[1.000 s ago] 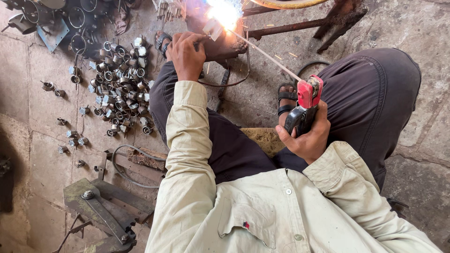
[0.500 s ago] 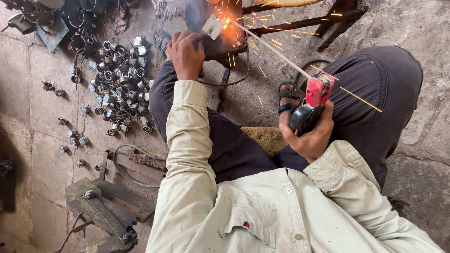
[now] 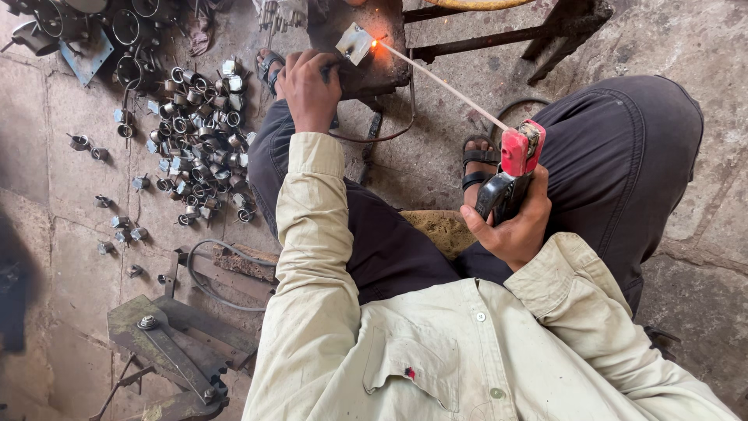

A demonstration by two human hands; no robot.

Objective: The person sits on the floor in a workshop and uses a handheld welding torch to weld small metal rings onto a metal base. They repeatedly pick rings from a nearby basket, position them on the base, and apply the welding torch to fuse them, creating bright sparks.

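Observation:
My right hand [image 3: 516,228] grips a welding electrode holder [image 3: 510,173] with a red head and black handle. A thin welding rod [image 3: 440,82] runs from it up and left, its tip glowing orange against a small silvery metal piece [image 3: 354,43]. That piece rests on a dark metal block [image 3: 379,48] near the top of the view. My left hand [image 3: 309,90] is closed on the left edge of the block, just beside the small piece. I am seated, with dark trousers and a cream shirt, both feet in sandals.
A heap of several small metal rings and cup-shaped parts [image 3: 199,129] lies on the stone floor at the left, with strays further left. A rusty metal frame [image 3: 499,31] stands at the top. A hand tool on a metal plate [image 3: 175,351] and a cable [image 3: 214,277] lie at lower left.
The bright welding flare and flying sparks have died to a small orange glow at the rod tip. Both hands have stayed in about the same places.

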